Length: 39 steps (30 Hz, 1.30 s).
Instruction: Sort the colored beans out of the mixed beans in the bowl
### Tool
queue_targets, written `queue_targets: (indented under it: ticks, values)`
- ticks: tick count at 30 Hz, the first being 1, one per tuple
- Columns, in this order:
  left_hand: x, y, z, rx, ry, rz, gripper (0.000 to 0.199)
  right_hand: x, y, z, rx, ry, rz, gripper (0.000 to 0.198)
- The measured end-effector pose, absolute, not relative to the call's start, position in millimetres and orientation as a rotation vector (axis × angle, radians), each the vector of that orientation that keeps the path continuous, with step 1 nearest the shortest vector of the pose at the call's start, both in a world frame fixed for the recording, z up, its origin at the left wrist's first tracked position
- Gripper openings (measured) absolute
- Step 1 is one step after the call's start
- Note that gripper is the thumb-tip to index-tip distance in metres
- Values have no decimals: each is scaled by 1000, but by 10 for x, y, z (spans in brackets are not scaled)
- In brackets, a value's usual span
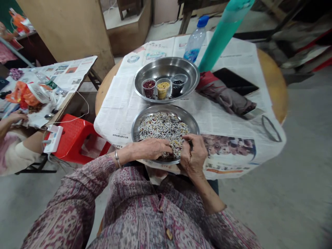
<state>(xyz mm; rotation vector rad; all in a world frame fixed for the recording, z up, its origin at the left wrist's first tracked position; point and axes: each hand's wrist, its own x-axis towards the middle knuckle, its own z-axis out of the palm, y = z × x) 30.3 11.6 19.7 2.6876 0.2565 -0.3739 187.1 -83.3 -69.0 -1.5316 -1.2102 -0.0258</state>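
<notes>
Head view, left hand: reaches over the near rim of the steel tray, fingers extended and bent downward at the tips, touching the mixed grains; whether they pinch anything I cannot tell.
Right hand: at the tray's right near edge, fingers curled in, thumb and forefinger close together beside the grains; whether a grain sits between them I cannot tell.
Mixed grains: spread loosely across the tray floor, mostly white and dark, with yellow and reddish ones among them.
Steel tray: on the bench, at the edge nearest the person, just below the steel bowl.
Steel bowl: holds three clear cups in a row: left, the cup of dark red beans; middle, the cup of yellow grains; right, the cup of black beans.
Bench cover: newspaper, spread over most of the round top, wooden edge showing at both sides.
Behind and right of bowl: blue-capped bottle with blue on its lower part, teal cylinder, grey-and-red folded bundle, dark flat item.
Far right: dark loop on the newspaper.
Left wrist: metal bracelet.
Left side: red stool, white power strip, white fan, orange bag, a co-worker's hand.
</notes>
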Motion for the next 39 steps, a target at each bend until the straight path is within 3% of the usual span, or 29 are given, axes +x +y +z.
queue_targets:
  ticks: [7,11,13,16,18,27,31,39]
  values:
    - [433,248,141,2897,1037,33,23,1860,-826,-670,-1529,-1210,-24,17]
    - [361,386,104,2791,1174,41,64,1868,-826,-680,-1536,-1205,-19,18]
    - [358,438,40,2722,1158,0,64,1874,-828,-692,-1543,-1207,-18,19]
    - [415,508,-78,2651,998,26,34,1880,-835,-703,-1538,-1215,-20,19]
    - [463,537,-131,2614,895,46,28,1881,-840,-702,-1536,-1218,-24,18]
    - [383,183,94,2527,371,-39,21,1878,-840,-697,-1539,-1199,-23,16]
    - [435,59,102,2659,88,-135,29,1874,-841,-691,-1561,-1185,-23,16]
    - [597,392,-90,2974,423,20,30,1869,-837,-660,-1599,-1180,-21,17]
